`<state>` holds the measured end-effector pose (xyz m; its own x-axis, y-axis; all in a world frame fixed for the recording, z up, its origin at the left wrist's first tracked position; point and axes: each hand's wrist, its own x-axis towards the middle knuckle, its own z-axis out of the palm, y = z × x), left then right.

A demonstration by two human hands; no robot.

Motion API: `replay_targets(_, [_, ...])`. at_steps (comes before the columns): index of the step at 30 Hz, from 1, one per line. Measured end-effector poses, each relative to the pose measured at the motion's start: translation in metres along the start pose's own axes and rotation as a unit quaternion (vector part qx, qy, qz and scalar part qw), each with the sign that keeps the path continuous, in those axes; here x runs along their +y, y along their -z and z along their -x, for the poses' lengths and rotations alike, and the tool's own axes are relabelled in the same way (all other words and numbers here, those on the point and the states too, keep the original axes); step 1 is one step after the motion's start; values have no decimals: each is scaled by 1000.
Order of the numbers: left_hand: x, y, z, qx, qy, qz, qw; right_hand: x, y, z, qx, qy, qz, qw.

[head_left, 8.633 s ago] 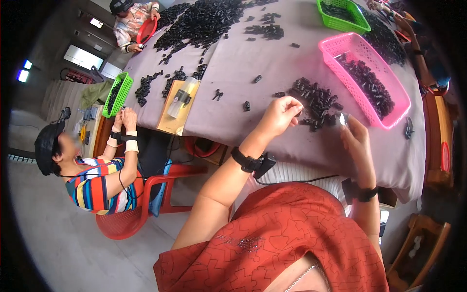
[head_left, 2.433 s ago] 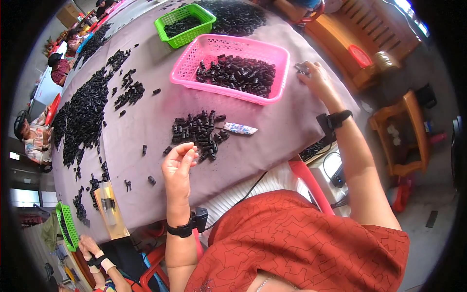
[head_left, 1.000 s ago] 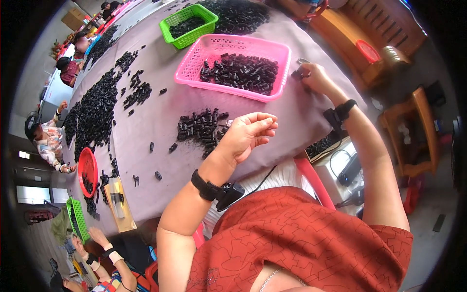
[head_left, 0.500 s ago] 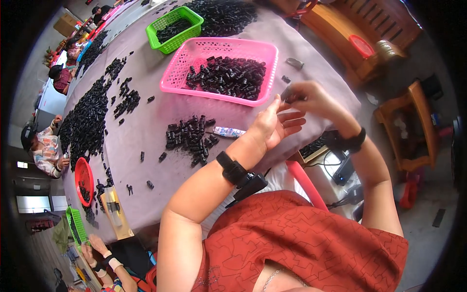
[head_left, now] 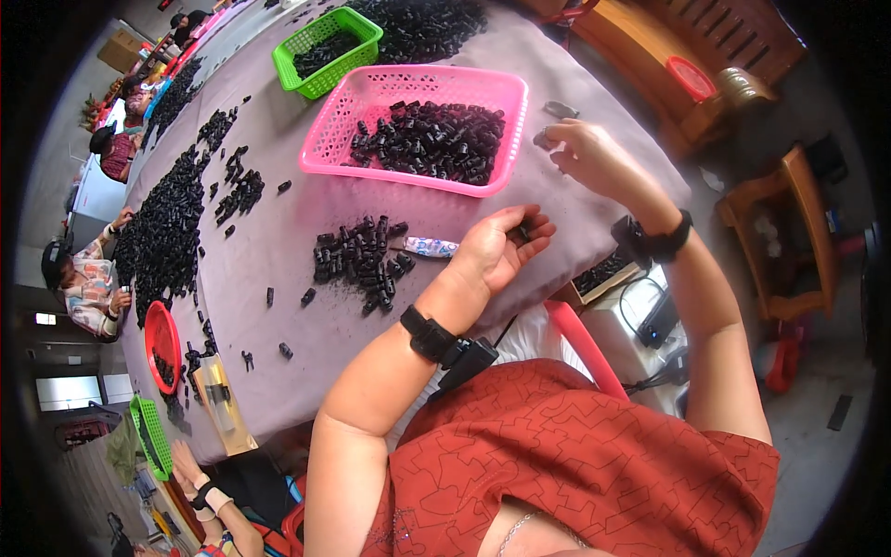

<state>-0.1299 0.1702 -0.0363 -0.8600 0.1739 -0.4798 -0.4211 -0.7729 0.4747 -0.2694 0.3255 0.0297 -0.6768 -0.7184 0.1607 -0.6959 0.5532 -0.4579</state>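
My left hand (head_left: 501,249) is palm up in front of the pink basket, its fingers curled around a small black plastic part (head_left: 522,232). My right hand (head_left: 589,160) reaches over the cloth to the right of the basket, thumb and fingers bent close together. A small dark greyish thing shows at its fingertips, too small to make out. Just beyond those fingertips lies a flat grey piece (head_left: 561,110). The pink basket (head_left: 418,184) holds a heap of black parts (head_left: 436,139). A loose pile of the same parts (head_left: 357,260) lies left of my left hand, beside a patterned-handled tool (head_left: 431,247).
A green basket (head_left: 327,58) with black parts stands behind the pink one. Larger heaps (head_left: 167,218) spread over the left of the tablecloth, near a red bowl (head_left: 161,345) and a tan board (head_left: 225,406). Other people sit along the table's left side.
My hands have come apart. The right moved up and away to the cloth beside the basket, where a small black part lay; the left drew slightly left, curling around a black part.
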Motion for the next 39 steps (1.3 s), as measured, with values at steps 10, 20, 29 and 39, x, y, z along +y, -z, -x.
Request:
replay_targets(10, [11, 14, 10, -38, 5, 0, 999, 30, -17, 5, -33, 69, 69, 995])
replay_targets(20, [11, 19, 9, -37, 5, -7, 999, 28, -27, 18, 18, -6, -43, 999])
replay_targets(29, [-2, 6, 24, -21, 29, -1, 999, -94, -4, 49, -91, 73, -164, 979])
replay_targets(39, [35, 75, 110, -40, -134, 91, 986, -160, -18, 31, -64, 163, -150, 973])
